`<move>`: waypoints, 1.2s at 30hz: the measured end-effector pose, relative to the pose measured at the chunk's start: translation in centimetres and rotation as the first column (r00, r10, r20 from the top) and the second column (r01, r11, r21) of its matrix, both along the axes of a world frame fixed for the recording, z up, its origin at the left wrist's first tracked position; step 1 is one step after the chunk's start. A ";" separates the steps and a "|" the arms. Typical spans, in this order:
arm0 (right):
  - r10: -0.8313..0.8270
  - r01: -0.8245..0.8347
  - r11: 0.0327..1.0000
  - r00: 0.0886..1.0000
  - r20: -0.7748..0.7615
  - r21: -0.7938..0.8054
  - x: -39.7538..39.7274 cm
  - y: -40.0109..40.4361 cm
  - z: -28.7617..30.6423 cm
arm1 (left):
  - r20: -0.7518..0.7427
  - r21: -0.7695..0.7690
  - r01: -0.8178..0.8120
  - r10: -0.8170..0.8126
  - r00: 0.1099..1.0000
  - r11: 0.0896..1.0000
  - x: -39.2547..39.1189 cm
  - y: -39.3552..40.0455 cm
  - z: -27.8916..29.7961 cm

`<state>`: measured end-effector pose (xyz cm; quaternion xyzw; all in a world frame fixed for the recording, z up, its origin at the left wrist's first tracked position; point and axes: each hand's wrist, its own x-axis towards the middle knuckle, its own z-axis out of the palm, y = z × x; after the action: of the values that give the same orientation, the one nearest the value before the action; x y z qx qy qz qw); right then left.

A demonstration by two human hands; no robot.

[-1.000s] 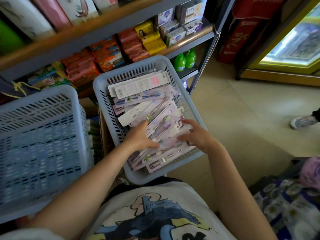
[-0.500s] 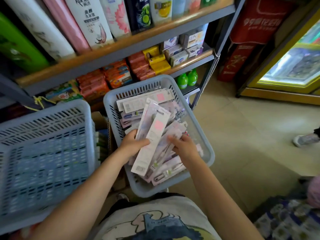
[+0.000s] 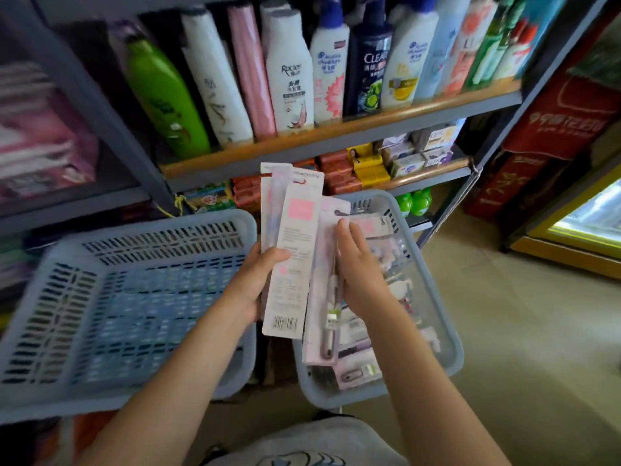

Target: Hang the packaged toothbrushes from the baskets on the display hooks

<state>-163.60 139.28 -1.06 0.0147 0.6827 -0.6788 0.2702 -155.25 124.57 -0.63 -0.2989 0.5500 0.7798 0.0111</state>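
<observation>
Shampoo bottles (image 3: 292, 79) line the shop shelf (image 3: 336, 136) behind two grey plastic baskets. Above the right basket (image 3: 433, 297), the left hand (image 3: 255, 284) grips a small stack of packaged toothbrushes (image 3: 290, 243) upright, thumb curled across the front card. Just beside it, the right hand (image 3: 361, 274) holds another toothbrush pack (image 3: 324, 297), fingers wrapped behind it. More packs (image 3: 356, 368) lie in that basket; the left basket (image 3: 117, 307) sits alongside.

Toothbrush packs (image 3: 349, 368) in right basket (image 3: 447, 334)
</observation>
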 end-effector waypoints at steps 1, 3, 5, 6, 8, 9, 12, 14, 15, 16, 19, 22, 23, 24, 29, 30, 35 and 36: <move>0.028 -0.027 0.999 0.999 0.016 -0.035 0.5 -1.3 0.7 | -0.007 0.015 -0.038 0.039 0.999 0.999 1.0 -1.1 0.6; 0.113 -0.108 0.990 0.992 0.048 -0.095 2.1 -4.0 2.4 | -0.018 0.047 -0.117 0.118 0.993 0.992 3.4 -3.4 2.0; 0.215 -0.202 0.968 0.973 0.079 -0.149 4.2 -7.0 4.1 | -0.026 0.083 -0.201 0.204 0.979 0.976 6.4 -6.4 3.2; 0.269 -0.253 0.951 0.960 0.073 -0.175 5.3 -8.7 4.9 | -0.042 0.081 -0.245 0.249 0.968 0.966 8.2 -8.1 3.8; 0.364 -0.349 0.913 0.931 0.034 -0.211 8.2 -12.5 6.3 | -0.059 0.076 -0.374 0.378 0.924 0.924 12.3 -12.1 4.5; 0.405 -0.392 0.893 0.914 0.018 -0.224 10.1 -14.6 7.0 | -0.064 0.091 -0.423 0.429 0.901 0.902 14.6 -14.2 4.8; 0.530 -0.515 0.824 0.848 0.003 -0.236 17.3 -21.8 8.7 | -0.122 0.121 -0.506 0.519 0.846 0.854 22.3 -19.9 6.4; 0.592 -0.572 0.782 0.806 0.012 -0.247 22.4 -26.6 9.6 | -0.180 0.076 -0.558 0.562 0.807 0.826 27.4 -23.4 7.0; 0.614 -0.595 0.765 0.789 0.005 -0.247 24.8 -28.9 9.8 | -0.201 0.026 -0.583 0.576 0.792 0.812 30.0 -25.2 7.1; 0.627 -0.612 0.756 0.779 -0.009 -0.232 27.1 -31.0 10.0 | -0.212 -0.022 -0.594 0.577 0.789 0.804 32.4 -26.8 7.1; 0.644 -0.642 0.747 0.763 -0.051 -0.175 33.0 -36.4 10.1 | -0.229 -0.106 -0.648 0.616 0.754 0.754 38.4 -30.8 7.4; 0.668 -0.673 0.730 0.739 -0.086 -0.114 37.4 -40.5 10.3 | -0.251 -0.081 -0.684 0.649 0.718 0.725 42.4 -33.1 8.5; 0.678 -0.685 0.721 0.729 -0.096 -0.109 38.5 -41.6 10.5 | -0.257 -0.061 -0.688 0.655 0.710 0.723 43.5 -33.8 8.9; 0.683 -0.690 0.715 0.724 -0.102 -0.109 39.3 -42.7 10.7 | -0.267 -0.055 -0.687 0.653 0.709 0.725 44.5 -34.5 9.3; 0.684 -0.694 0.705 0.720 -0.119 -0.149 41.6 -47.0 12.1 | -0.244 -0.029 -0.664 0.639 0.729 0.747 47.3 -38.1 10.0; 0.672 -0.683 0.711 0.730 -0.123 -0.168 41.7 -47.7 12.5 | -0.234 -0.009 -0.682 0.662 0.712 0.731 47.5 -38.7 10.1; 0.655 -0.657 0.743 0.753 -0.064 -0.131 39.7 -51.5 14.9 | -0.245 0.010 -0.750 0.729 0.640 0.662 46.9 -42.2 12.0; 0.655 -0.654 0.748 0.755 -0.038 -0.112 39.0 -52.1 15.6 | -0.261 0.003 -0.756 0.730 0.632 0.655 46.5 -43.0 12.7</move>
<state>-124.61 87.17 14.54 -0.2400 0.6025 -0.5804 0.4924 -108.78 81.59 12.05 -0.4030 0.4156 0.7143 -0.3933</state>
